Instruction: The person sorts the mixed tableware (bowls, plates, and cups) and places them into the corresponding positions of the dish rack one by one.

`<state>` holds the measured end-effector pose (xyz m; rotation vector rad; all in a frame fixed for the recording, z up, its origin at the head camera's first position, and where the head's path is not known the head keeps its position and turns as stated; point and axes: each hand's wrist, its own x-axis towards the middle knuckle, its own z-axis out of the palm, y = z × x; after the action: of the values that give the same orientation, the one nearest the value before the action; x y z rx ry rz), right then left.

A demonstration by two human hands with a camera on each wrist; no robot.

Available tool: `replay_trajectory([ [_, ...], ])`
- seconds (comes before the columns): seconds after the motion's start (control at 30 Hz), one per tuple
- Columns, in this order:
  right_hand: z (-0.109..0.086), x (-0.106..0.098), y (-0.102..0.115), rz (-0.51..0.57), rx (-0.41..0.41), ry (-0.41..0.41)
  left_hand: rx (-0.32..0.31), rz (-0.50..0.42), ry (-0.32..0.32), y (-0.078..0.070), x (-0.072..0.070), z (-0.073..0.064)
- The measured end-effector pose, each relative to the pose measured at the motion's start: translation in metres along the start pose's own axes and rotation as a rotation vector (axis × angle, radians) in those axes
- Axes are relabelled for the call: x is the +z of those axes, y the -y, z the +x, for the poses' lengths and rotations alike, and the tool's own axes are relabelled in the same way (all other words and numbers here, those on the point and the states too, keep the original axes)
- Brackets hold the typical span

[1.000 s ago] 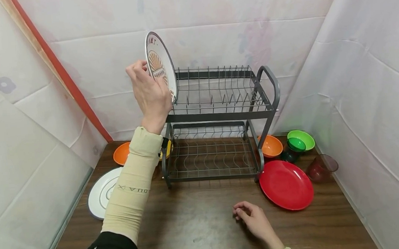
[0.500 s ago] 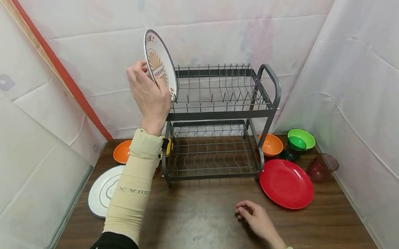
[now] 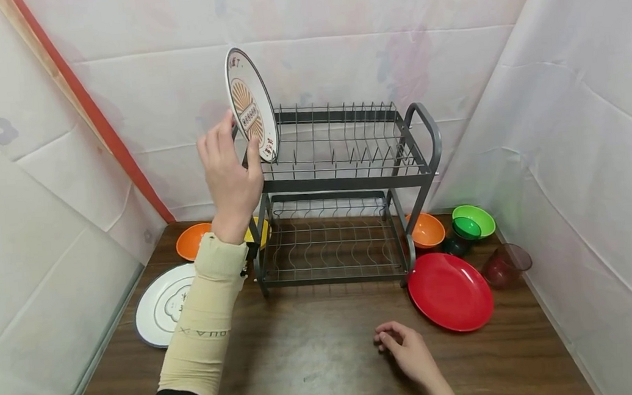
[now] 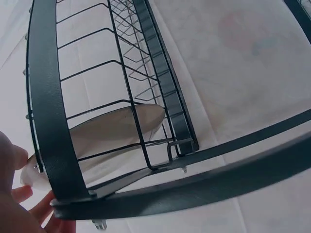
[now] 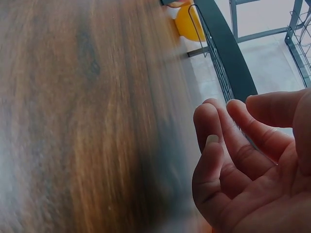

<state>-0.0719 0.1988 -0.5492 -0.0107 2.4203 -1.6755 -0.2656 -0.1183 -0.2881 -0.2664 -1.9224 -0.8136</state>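
Note:
A white plate point(image 3: 251, 98) with an orange fan print stands on edge, leaning slightly, at the left end of the dish rack's point(image 3: 342, 184) upper tier. My left hand point(image 3: 232, 173) is at its near lower rim, thumb in front and loosely extended fingers on the left side. From the left wrist view, the plate point(image 4: 109, 128) sits behind the tier's wires, with thumb and fingertips spread around its near end. Low over the table's front, my right hand point(image 3: 409, 353) holds nothing, its fingers loosely bent; the right wrist view shows the bare palm point(image 5: 257, 194).
Left on the table point(image 3: 315, 344) are another white plate point(image 3: 155, 306), an orange bowl point(image 3: 189, 242) and a yellow item point(image 3: 264, 232). Right of the rack stand an orange bowl point(image 3: 427, 231), a green bowl point(image 3: 485, 219), a green cup point(image 3: 458, 241), a red plate point(image 3: 451, 292) and a dark red cup point(image 3: 506, 265).
My left hand has loosened its grip on the plate, its fingers straightening and shifting slightly down and left. The plate stays upright on the upper tier. My right hand has hardly moved.

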Motion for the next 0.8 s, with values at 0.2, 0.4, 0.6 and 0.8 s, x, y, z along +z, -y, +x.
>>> replay_trajectory([
  [0.2,0.0,-0.002,-0.002,0.004,-0.004,-0.015,0.039,-0.04,0.014,0.009,-0.01,-0.025],
  [0.4,0.0,-0.005,-0.006,-0.002,0.002,-0.019,0.007,-0.075,-0.041,0.017,-0.023,-0.058],
  [0.6,-0.002,-0.008,-0.009,0.015,0.019,-0.049,-0.1,-0.067,-0.079,0.026,-0.038,-0.098],
  [0.8,-0.001,-0.012,-0.009,0.003,0.028,-0.085,-0.335,-0.038,-0.061,0.052,-0.056,-0.157],
])
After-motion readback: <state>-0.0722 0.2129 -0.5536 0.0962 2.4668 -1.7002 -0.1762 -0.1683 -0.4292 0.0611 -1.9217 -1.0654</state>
